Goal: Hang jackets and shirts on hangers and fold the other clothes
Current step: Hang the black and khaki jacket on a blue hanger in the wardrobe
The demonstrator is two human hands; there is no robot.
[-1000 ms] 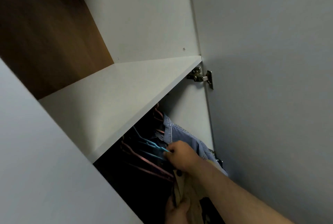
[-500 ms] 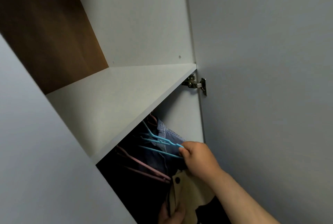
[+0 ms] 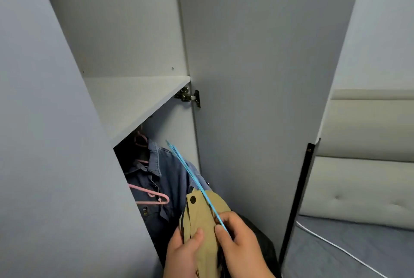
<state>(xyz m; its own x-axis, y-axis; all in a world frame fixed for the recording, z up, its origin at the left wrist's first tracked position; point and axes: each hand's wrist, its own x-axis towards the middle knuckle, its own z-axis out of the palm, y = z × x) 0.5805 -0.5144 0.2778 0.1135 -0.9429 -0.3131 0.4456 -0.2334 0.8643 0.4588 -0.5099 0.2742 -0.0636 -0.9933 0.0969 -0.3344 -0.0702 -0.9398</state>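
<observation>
- right hand pinches a blue hanger at its lower end. a second ago that hanger was hooked inside the wardrobe among the others; now it's out and slants up-left across the opening.
- left hand grips the tan garment, bunched, dark snap button showing near its top edge. hanger shaft crosses just over the cloth; can't tell if they touch.
- judgement: hanger fetched, so next step is threading it into the tan piece, then back to the rail. not started yet.
- behind the hands: denim shirt already hung, collar up, with pink hangers in front of it and more at the rail, free for later items.
- wardrobe shelf above the hanging bay, door hinge at its right end.
- far right: open door, then bed with a white cable on it.
</observation>
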